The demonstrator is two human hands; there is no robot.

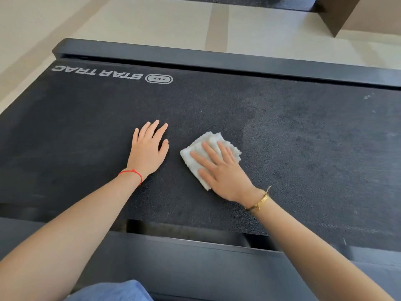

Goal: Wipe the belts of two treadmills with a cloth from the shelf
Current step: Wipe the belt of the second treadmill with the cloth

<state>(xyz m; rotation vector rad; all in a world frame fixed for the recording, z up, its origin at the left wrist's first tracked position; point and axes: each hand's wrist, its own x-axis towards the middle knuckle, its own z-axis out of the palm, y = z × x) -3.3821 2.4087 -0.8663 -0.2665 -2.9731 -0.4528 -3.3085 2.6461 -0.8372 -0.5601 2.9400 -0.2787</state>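
One view only, from the head camera, looking down across a treadmill from its side.

Item 1, treadmill belt (282, 131): dark, textured surface filling the middle of the picture. White lettering "STAR TRAC" (97, 72) with an oval logo is printed near its far left corner, upside down from this viewpoint. Pale scuffs and specks show toward the right part of the belt.

Item 2, cloth (208, 146): white, nubbly, folded into a rough square. It lies flat on the belt, right of centre, its edges showing beyond the fingertips on the far side and past the thumb on the left.

Item 3, right hand (223, 172): palm down on top of the cloth, fingers straight and slightly spread, pressing it to the belt. The grip is released, not curled round the cloth; the cloth sits directly under the fingers and front of the palm. A gold bracelet (259, 203) circles the wrist.

Item 4, left hand (148, 148): flat on the bare belt just beside the cloth, to its left, not touching it. Fingers are straight and spread, the grip released and holding nothing. A red string band (132, 173) circles the wrist.

Item 5, side rails: a dark far rail (195, 57) runs along the belt's far edge; a near rail (195, 257) runs along the near edge, under both forearms.

Item 6, floor (152, 20): pale, with a darker stripe, beyond the far rail.

Item 7, blue fabric (117, 292): at the bottom edge, between the forearms.
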